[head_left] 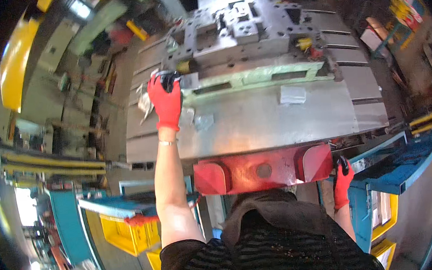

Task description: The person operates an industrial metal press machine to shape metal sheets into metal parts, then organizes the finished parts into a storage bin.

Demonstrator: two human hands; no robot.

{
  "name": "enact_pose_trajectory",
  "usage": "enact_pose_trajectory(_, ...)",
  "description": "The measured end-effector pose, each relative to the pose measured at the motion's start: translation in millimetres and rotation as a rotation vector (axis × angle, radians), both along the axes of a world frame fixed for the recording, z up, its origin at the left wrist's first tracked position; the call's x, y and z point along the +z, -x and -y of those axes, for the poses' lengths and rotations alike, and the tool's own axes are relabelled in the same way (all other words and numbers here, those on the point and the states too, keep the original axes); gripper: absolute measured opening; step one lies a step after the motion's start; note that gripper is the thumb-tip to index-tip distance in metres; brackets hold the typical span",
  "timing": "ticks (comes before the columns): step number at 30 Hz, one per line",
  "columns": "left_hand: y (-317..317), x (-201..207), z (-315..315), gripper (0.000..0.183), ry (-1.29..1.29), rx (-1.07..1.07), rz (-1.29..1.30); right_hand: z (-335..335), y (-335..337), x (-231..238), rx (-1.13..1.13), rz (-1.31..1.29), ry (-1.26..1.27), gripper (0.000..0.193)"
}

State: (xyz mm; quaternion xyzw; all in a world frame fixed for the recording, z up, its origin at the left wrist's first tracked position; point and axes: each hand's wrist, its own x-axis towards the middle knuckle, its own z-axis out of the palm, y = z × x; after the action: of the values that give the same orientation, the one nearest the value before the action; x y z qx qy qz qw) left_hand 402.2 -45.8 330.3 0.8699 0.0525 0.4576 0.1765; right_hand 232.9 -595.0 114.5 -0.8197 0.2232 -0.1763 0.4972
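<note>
My left hand (166,99), in a red glove with black on the fingers, reaches far out over the left part of a metal table (265,116). Its fingers are curled; whatever lies inside them is hidden. Beside the fingertips is a small grey plate (190,80), and a crumpled pale cloth (144,104) lies left of the wrist. My right hand (342,182), gloved the same way, is low at the right, close to the end of a red metal bracket (263,170). Its black fingers are bent together, and I cannot make out what they hold.
A pale green slotted bar (257,77) lies across the table before a large drilled steel die (239,44). A white packet (293,95) and a clear wrapper (204,121) lie on the metal. Blue cabinets (401,166) with yellow bins (127,234) flank me.
</note>
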Motion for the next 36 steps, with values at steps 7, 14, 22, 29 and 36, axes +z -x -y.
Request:
enact_pose_trajectory(7,220.0,-140.2,-25.2,0.028,0.125,0.54,-0.102,-69.0,-75.8,41.2,0.635,0.126,0.004,0.032)
enact_pose_trajectory(14,287.3,-132.0,-23.7,0.026,0.415,0.524,-0.241,-127.6,-87.1,87.5,0.733,-0.007,0.391,0.03)
enact_pose_trajectory(22,135.5,-112.8,11.5,0.026,0.202,0.089,-0.162,-118.0,-96.7,52.9,0.573,0.055,0.597,0.031)
enact_pose_trajectory(29,65.9,-135.1,8.9,0.044,-0.035,0.093,-0.236,-127.8,-90.3,43.9,0.466,-0.004,0.58,0.037)
enact_pose_trajectory(36,103.7,-164.1,11.9,0.066,0.233,0.163,-0.246,-132.8,-87.7,58.8,0.446,0.006,0.592,0.036)
